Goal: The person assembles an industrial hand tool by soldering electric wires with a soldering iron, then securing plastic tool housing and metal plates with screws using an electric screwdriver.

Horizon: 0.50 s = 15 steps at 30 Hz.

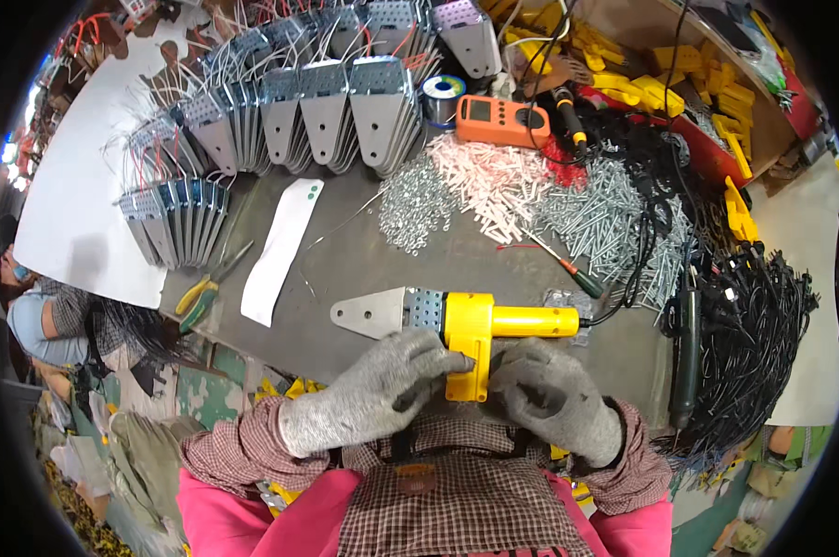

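A pipe welding iron [469, 320] lies on the grey bench in front of me. It has a yellow body and handle, a black cord, and a flat grey tapered plate [371, 315] pointing left. My left hand [368, 390], in a grey knitted glove, grips the lower part of the yellow body, its darkened fingertip on the yellow plastic. Just right of that body, my right hand [557, 395] is gloved too and curled closed, close beside the iron. Whatever its fingers may hold is hidden.
Small nuts [415, 206], pale sleeves [494, 181] and screws [605, 218] lie heaped beyond the iron. Stacked grey plates [378, 111] stand at the far left. An orange meter [501, 121], a screwdriver [582, 278], pliers [201, 295], a paper strip [278, 251] and black cords [744, 343] surround it.
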### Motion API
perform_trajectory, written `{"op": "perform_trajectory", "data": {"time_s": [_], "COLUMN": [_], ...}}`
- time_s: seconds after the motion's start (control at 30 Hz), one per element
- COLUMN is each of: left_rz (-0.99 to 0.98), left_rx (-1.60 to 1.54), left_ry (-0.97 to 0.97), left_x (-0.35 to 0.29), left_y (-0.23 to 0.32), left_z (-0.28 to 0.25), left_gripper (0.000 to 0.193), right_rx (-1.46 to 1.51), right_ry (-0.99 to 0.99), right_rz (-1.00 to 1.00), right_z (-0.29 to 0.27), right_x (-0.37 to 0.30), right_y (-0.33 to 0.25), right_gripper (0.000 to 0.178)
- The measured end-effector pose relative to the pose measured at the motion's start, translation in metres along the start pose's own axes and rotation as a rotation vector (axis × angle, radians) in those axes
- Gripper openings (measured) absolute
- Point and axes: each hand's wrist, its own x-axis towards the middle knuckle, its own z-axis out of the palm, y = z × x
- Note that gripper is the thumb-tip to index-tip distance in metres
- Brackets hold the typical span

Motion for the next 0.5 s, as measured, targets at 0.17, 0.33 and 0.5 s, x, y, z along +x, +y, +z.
{"op": "perform_trajectory", "data": {"time_s": [0.17, 0.33, 0.5], "left_rz": [0.060, 0.302, 0.452], "left_rx": [0.031, 0.233, 0.482], "left_ry": [0.007, -0.094, -0.074], "left_x": [-0.020, -0.026, 0.007], "left_y": [-0.006, -0.012, -0.018], "left_z": [0.009, 0.013, -0.001], "left_gripper": [0.055, 0.051, 0.044], "right_rx": [-0.035, 0.015, 0.038], "right_ry": [-0.093, -0.264, -0.105], "right_rz": [0.214, 0.258, 0.064], "right_z": [0.016, 0.010, -0.014], "right_x": [-0.006, -0.012, 0.005], "right_y": [-0.005, -0.006, 0.010], "right_gripper": [0.022, 0.025, 0.021]}}
